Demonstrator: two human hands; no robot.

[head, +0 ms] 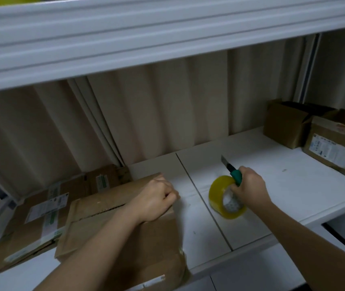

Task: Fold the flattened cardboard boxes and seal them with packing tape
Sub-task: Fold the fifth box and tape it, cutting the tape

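Note:
A folded brown cardboard box point(125, 238) stands on the white shelf point(283, 185), its top flaps meeting along a seam. My left hand point(156, 198) rests on the box's top right edge with fingers curled into a fist; whether it pinches anything is hidden. To the right, my right hand point(249, 187) grips a green-handled utility knife point(231, 170), blade out and pointing up and away, together with a roll of yellow packing tape point(220, 192) that touches the shelf.
Flattened cardboard boxes with labels point(35, 223) lie at the left beside the folded box. Two assembled boxes point(314, 133) stand at the back right. A beige curtain hangs behind. A white shelf beam point(146, 38) runs overhead.

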